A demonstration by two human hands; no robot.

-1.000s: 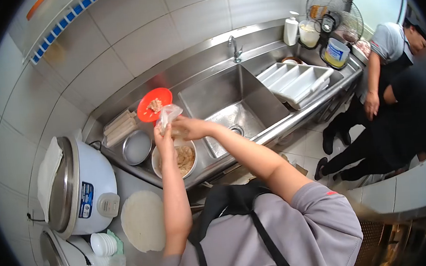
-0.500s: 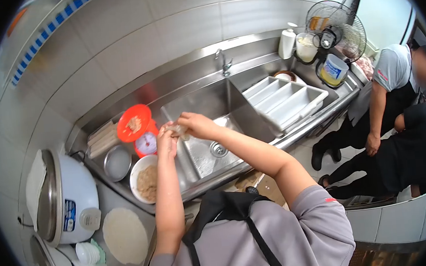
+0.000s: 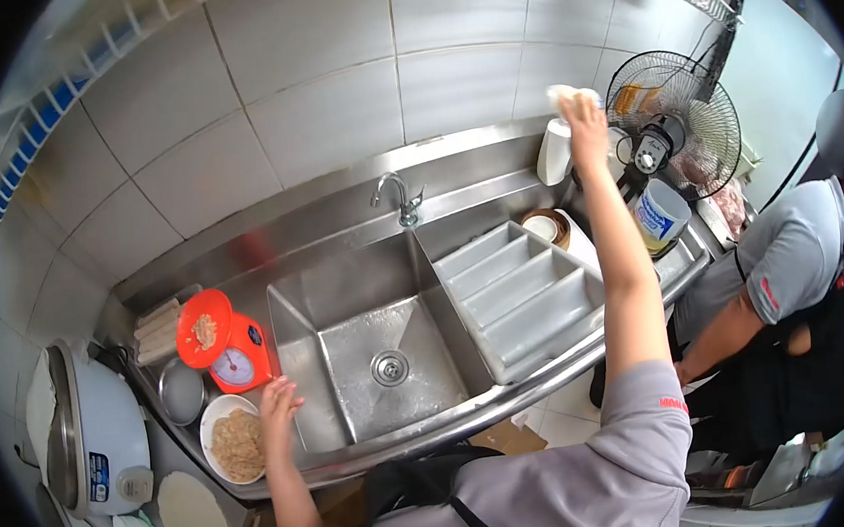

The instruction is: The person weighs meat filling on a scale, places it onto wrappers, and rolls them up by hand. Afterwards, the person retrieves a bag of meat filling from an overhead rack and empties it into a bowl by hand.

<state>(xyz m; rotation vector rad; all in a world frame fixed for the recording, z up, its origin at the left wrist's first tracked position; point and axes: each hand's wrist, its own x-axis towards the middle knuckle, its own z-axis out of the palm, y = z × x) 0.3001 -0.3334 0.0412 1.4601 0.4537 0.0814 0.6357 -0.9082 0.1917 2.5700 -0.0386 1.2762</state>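
Observation:
My right hand (image 3: 585,127) is stretched out toward the back right, beside the top of a white bottle (image 3: 554,152). A blurred whitish thing (image 3: 570,94) shows at its fingertips, and its kind is not clear. My left hand (image 3: 279,403) hangs empty over the front left edge of the sink, fingers apart. Close to it are a white bowl (image 3: 207,434) of pale, wet-looking food (image 3: 239,444) and a red dial scale (image 3: 252,336). A small pale heap (image 3: 204,330) lies in the scale's red pan (image 3: 194,347).
A steel sink (image 3: 367,317) with a tap (image 3: 399,194) fills the middle. Right of it are a divided grey tray (image 3: 534,294), a tub (image 3: 663,207) and a fan (image 3: 674,125). Rice cookers (image 3: 108,427) stand left. A co-worker (image 3: 787,245) stands at the right.
My hands were together over the sink, at a crumpled translucent thing. My right hand has since swung far back right, and my left has dropped toward the sink's front edge. The view has shifted.

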